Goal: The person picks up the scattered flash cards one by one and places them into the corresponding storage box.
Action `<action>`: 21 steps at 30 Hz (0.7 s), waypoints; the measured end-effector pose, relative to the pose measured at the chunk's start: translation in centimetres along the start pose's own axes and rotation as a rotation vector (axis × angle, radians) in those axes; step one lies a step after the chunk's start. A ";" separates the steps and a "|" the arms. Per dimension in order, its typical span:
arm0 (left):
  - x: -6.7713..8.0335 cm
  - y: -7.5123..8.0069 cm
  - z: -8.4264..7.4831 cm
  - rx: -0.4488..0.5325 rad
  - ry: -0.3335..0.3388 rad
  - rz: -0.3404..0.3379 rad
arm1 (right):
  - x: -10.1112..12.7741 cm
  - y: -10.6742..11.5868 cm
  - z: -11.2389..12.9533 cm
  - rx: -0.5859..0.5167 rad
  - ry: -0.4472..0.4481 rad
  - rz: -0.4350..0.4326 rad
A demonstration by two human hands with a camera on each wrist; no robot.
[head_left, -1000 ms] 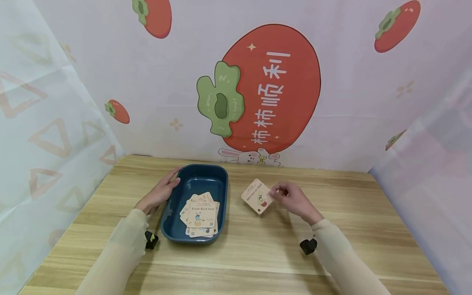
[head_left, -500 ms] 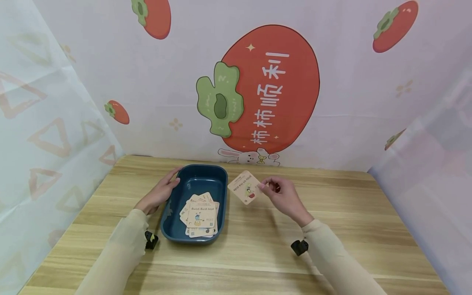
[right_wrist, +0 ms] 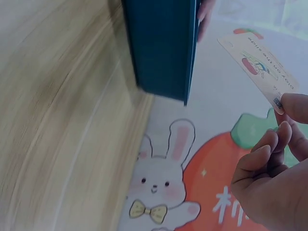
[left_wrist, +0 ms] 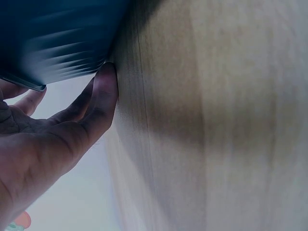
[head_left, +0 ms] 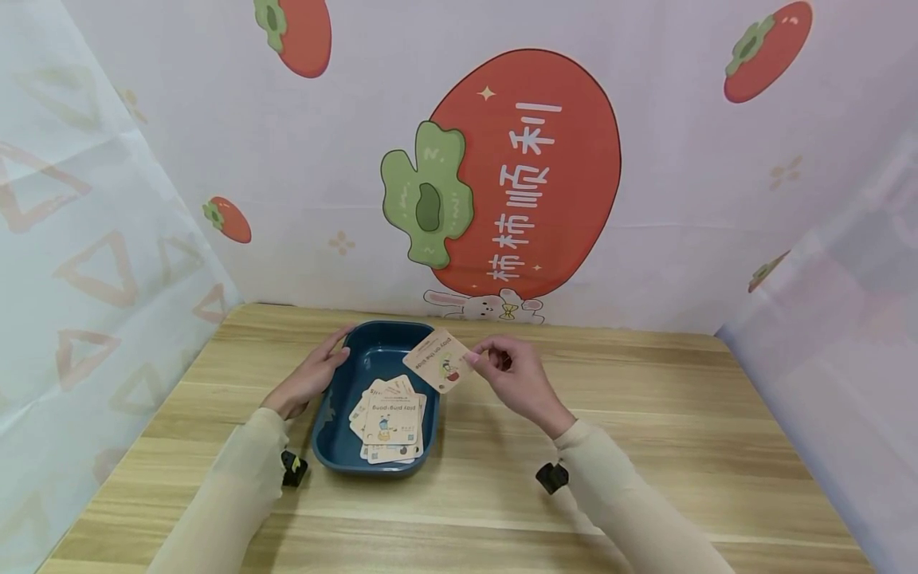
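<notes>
A picture card [head_left: 439, 360] hangs tilted in the air over the right rim of a blue tray [head_left: 337, 414], pinched at its right corner by the right hand [head_left: 518, 379]. The tray, holding more cards [head_left: 389, 418], lies left of that grip on the worktop [head_left: 645, 446]. The left hand [head_left: 310, 379] rests with straight fingers against the tray's left wall.

Table [head_left: 645, 446]: pale wood-grain top, smooth and matt. Tray [head_left: 337, 446] toward the table's left edge: dark blue plastic with a soft sheen. Card [head_left: 437, 360] and card pile [head_left: 387, 418]: thin printed cardboard, matt. Backdrop [head_left: 645, 199] along the far edge: printed cloth, faintly creased. Sleeves [head_left: 222, 494]: thin beige fabric.
</notes>
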State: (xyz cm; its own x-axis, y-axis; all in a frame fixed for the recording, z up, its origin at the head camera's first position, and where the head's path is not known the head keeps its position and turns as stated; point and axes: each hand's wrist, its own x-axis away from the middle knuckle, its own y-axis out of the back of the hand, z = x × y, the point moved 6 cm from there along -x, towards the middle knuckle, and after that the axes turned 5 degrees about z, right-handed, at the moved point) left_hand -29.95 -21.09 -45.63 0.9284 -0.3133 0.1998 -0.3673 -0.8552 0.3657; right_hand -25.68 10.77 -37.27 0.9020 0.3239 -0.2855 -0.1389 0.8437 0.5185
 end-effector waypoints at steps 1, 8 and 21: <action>0.0 0.0 0.0 -0.001 0.002 0.000 | -0.1 -0.3 0.1 -0.002 0.005 0.001; -0.1 0.0 0.1 -0.008 0.007 -0.004 | -0.3 -2.1 0.6 -0.010 -0.007 0.020; -0.1 0.0 0.2 -0.001 -0.001 -0.003 | 0.0 -3.7 0.1 0.001 -0.076 0.073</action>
State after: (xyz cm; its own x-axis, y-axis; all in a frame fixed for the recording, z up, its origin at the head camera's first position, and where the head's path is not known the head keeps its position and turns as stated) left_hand -30.08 -21.17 -45.84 0.9298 -0.3107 0.1975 -0.3641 -0.8560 0.3671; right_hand -25.16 7.56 -39.08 0.9180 0.3508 -0.1851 -0.2047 0.8188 0.5363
